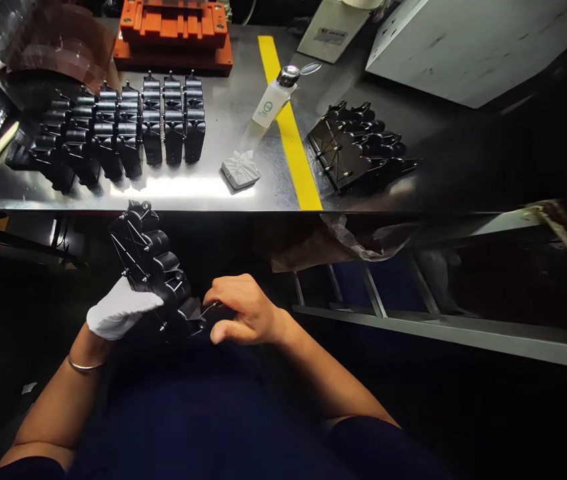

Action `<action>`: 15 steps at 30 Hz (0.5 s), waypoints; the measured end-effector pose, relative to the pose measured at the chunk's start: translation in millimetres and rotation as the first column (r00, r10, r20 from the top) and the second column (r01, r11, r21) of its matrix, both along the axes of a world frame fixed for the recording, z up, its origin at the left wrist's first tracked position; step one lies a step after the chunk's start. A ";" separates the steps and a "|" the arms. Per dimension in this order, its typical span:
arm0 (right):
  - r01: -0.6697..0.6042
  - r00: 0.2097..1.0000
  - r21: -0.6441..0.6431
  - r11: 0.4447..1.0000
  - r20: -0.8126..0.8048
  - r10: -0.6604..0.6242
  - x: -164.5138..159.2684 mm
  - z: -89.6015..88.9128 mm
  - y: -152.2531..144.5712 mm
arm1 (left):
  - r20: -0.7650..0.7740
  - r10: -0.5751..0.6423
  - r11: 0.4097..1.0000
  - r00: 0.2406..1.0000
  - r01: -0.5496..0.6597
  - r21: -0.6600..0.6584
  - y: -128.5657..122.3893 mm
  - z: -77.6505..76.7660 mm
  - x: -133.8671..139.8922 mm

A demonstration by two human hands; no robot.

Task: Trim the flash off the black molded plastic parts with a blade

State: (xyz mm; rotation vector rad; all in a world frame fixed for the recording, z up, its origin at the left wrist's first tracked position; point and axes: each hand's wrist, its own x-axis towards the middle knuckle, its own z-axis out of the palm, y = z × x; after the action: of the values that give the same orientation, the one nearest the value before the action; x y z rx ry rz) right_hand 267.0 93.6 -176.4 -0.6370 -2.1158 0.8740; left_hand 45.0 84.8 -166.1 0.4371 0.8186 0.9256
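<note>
In the head view, my left hand (120, 310) wears a white glove and is closed around a long black moulded plastic part (156, 257). The part is tilted, with a row of rounded barrels along one side and thin ribs and small pegs on its face. My bare right hand (243, 310) is at the part's lower end, its fingers curled and the thumb a little apart. Something dark and thin with a shiny edge shows between those fingers, too small to make out. A small greyish patch (192, 309) lies against the part beside the fingertips.
On the metal bench (173, 190) stand several similar black parts (150, 120) in a row, and more black parts (358, 147) right of the yellow tape (293, 147). Between are a white bottle (274, 100) and folded white wipes (240, 170). Behind is an orange fixture (173, 40); below right, a metal frame (373, 290).
</note>
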 end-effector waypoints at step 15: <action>0.158 0.976 0.215 0.964 0.111 -0.185 6.9 -7.6 3.5 | 0.061 0.106 0.983 0.993 -0.095 -0.157 -12.1 -19.0 24.4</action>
State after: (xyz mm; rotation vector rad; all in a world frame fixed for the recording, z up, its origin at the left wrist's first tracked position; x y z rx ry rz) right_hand 273.9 97.1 -184.0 -0.7731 -2.1916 0.5225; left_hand 69.5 72.7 -185.1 0.2298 0.8484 0.9580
